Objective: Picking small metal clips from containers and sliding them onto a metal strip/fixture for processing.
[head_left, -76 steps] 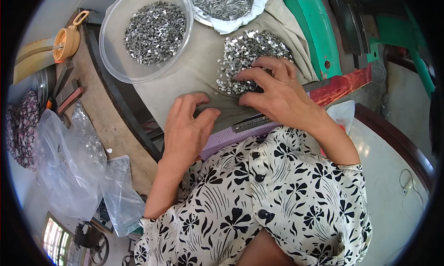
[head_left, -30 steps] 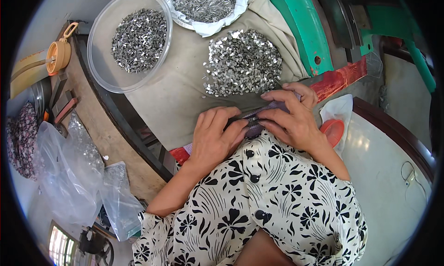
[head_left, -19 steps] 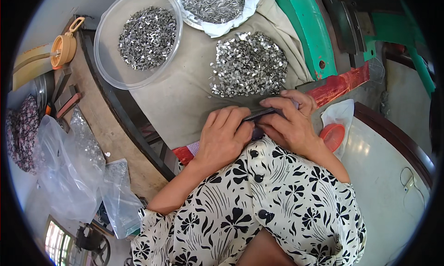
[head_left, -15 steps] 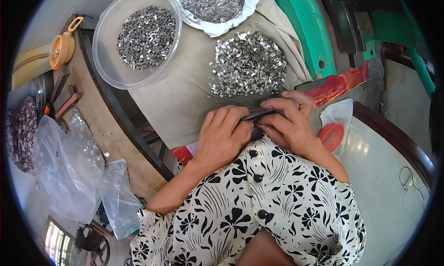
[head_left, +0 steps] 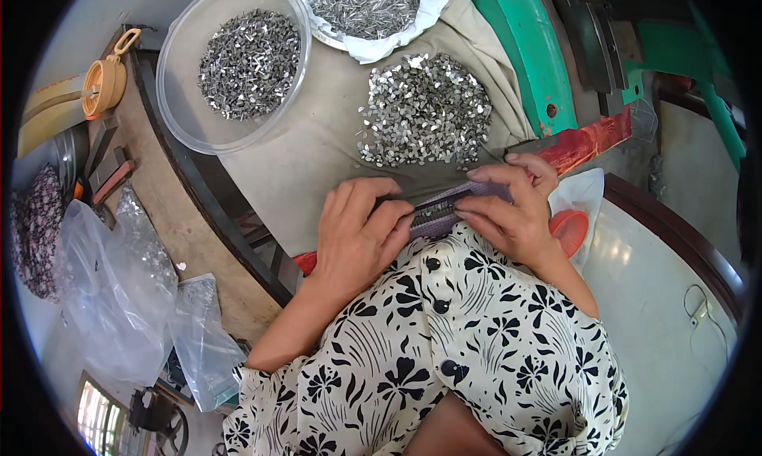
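My left hand and my right hand are close to my lap at the near edge of the cloth. Between them is a purple fabric-like strip, and its middle gapes to show a row of small grey pieces. Left thumb and fingertips pinch its left end. The right fingers and thumb grip its right part, partly covering it. Just beyond my hands lies a heap of small flat shiny metal pieces on the beige cloth.
A clear plastic tub of small metal pieces stands far left, beside a white-lined bowl of thin metal pins. Green machine frame rises at right. A red round lid lies by my right wrist. Clear bags hang left.
My left hand has shifted left, and the hands are farther apart. The strip between them now shows its row of grey pieces. The clear tub has shifted slightly left.
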`<state>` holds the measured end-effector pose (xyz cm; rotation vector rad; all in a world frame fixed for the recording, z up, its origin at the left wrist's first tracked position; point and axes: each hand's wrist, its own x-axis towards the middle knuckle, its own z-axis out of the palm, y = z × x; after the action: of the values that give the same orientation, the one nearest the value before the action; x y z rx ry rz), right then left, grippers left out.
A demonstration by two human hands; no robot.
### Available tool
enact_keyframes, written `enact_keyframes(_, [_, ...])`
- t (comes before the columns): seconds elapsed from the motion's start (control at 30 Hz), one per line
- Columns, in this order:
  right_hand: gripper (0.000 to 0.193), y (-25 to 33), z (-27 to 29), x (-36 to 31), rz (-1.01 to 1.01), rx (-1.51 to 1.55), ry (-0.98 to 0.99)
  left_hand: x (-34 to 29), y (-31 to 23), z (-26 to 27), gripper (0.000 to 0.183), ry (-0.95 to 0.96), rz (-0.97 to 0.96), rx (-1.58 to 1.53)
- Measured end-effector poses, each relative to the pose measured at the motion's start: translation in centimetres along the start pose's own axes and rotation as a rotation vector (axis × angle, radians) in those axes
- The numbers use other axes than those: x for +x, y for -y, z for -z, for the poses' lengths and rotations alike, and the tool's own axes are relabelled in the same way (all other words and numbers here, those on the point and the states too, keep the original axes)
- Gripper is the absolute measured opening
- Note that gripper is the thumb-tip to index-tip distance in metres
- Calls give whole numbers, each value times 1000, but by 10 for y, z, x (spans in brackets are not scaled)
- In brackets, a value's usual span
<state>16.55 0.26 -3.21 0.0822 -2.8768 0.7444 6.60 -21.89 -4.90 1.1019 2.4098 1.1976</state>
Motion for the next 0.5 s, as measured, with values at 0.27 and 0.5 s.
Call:
enact_keyframes(0.27, [19, 11, -6, 12, 17, -13, 133, 1, -7, -6, 17, 82, -118, 78])
enact_keyframes(0.5, [11, 9, 2, 25, -273, 276, 176, 5, -7, -7, 13, 127, -202, 130])
